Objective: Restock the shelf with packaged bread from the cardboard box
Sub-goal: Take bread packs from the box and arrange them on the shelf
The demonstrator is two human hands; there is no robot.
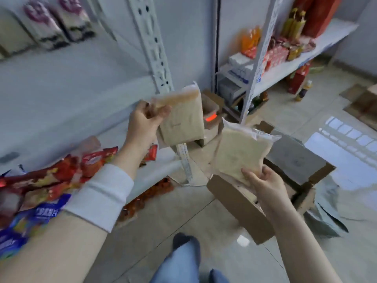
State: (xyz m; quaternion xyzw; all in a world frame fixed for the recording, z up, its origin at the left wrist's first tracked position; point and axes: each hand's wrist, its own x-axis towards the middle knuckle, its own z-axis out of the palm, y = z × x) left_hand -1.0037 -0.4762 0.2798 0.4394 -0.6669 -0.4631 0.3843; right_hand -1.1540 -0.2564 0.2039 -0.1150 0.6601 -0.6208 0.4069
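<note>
My left hand grips a clear packet of sliced bread by its top left corner, holding it upright in front of the white shelf. My right hand holds a second bread packet from below, tilted, just above the open cardboard box on the floor. The box's inside is mostly hidden behind my right hand and its packet. More bread packets stand at the shelf's upper left.
Red and blue snack bags lie on the lower shelf at the left. A perforated white upright divides the shelving. Another shelf with red boxes and bottles stands at the right. Grey bags lie beside the box. My jeans and shoe show below.
</note>
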